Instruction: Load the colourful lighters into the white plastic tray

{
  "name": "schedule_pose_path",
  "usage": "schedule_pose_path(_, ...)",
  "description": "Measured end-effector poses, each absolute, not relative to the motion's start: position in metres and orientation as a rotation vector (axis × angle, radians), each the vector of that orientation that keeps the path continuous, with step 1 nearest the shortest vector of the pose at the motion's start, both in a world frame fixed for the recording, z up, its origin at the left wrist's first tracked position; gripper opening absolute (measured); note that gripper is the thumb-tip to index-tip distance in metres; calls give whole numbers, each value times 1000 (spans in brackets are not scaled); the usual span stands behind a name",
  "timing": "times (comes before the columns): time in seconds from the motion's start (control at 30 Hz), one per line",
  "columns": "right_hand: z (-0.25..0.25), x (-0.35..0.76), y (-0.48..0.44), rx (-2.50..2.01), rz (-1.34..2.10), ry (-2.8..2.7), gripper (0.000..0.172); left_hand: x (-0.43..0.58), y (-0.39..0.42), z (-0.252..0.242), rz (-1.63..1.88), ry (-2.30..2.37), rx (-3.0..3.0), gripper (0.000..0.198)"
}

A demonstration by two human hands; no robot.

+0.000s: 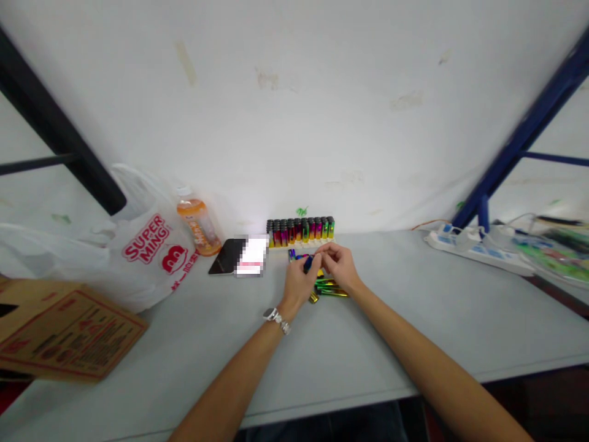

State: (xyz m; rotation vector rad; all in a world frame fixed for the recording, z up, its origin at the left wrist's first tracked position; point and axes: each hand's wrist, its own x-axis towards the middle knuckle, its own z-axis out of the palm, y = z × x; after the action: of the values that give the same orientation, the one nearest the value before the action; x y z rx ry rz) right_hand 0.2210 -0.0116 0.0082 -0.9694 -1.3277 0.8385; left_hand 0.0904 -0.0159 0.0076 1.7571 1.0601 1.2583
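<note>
Fingers of left hand [299, 283] and right hand [339, 265] pinch one blue lighter [308, 264] together, above loose lighters [331, 288] on surface [368, 331], near racked lighters [301, 229].

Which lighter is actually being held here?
The dark blue lighter, pinched between the left hand and the right hand. The rest stand upright in the row behind or lie loose on the table.
</note>
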Motion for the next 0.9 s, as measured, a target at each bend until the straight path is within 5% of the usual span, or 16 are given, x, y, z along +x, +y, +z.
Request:
schedule_pose_path(0.37,1,221,-11,-1002,865,-1373,17,90,-9,6,1314,1170,1735,34)
schedule_pose_path(0.9,1,220,-13,-1019,846,-1433,13,87,-14,9,1323,1119,1697,51)
